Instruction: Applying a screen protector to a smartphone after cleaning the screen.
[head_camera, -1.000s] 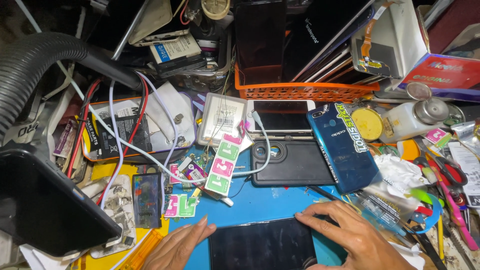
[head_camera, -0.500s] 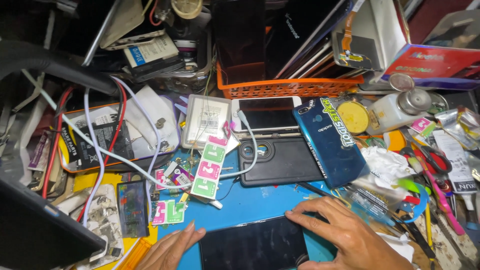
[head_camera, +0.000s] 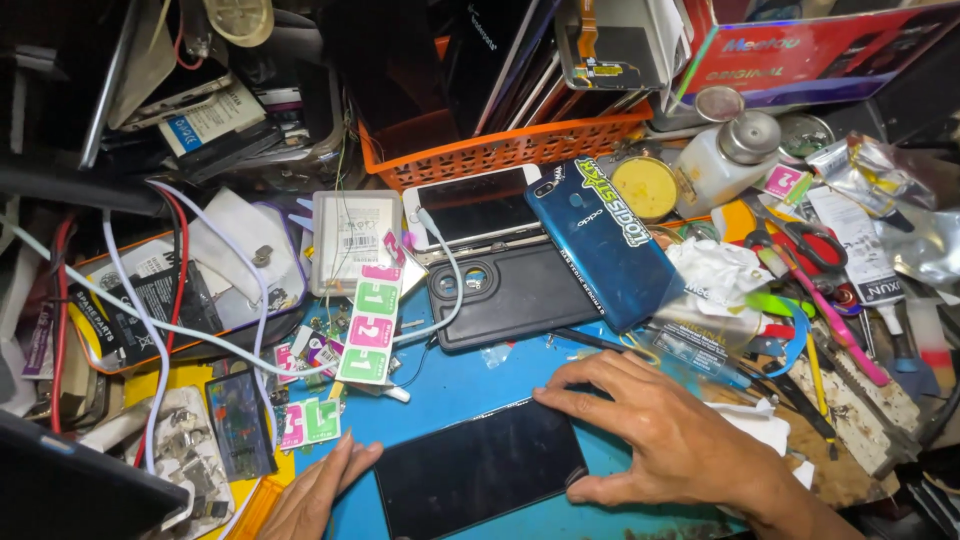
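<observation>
A dark phone (head_camera: 480, 468) lies flat on the blue mat (head_camera: 470, 380) at the near edge of my surface. My right hand (head_camera: 668, 440) rests open over its right end, fingertips on its far corner and thumb against its near side. My left hand (head_camera: 318, 492) touches its left end, grip loose and open. Just beyond lie a black phone case (head_camera: 520, 295) and a blue phone (head_camera: 600, 240).

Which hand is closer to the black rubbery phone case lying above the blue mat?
The right. The right hand rests just below the black rubbery phone case, fingertips on the dark phone's far edge. The left hand sits further off, at the phone's lower-left corner by the frame's bottom.
</observation>
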